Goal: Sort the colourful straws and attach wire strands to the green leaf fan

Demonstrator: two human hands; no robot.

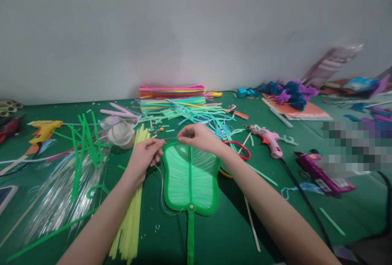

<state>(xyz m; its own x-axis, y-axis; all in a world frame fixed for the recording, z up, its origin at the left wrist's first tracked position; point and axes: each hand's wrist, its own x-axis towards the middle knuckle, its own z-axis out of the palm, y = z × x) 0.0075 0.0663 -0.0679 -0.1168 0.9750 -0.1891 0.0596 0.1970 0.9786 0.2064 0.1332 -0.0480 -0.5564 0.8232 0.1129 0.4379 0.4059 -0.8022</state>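
A green hand fan [179, 175] lies on the table with its stem-like handle [190, 236] toward me. Its rim and midrib are fuzzy green, and a small pearl-like bead [191, 207] sits where handle and blade meet. Above the fan's top left corner, my left hand [148, 154] pinches a thin clear thread [170, 138]. My right hand [192, 134] pinches the same thread over the fan's top edge, so a short length spans between both hands. A loose loop of it hangs from the left hand down to the fan's lower left edge.
Yellow pipe cleaners [131, 220] lie left of the fan, near a paper cup [121, 134]. Glue guns in yellow [44, 130], pink [271, 140] and magenta [324, 173] lie to the sides. Pipe cleaner stacks [171, 93] sit by the grey partition [183, 32]. Scissors' red handle [245, 152] is behind my right arm.
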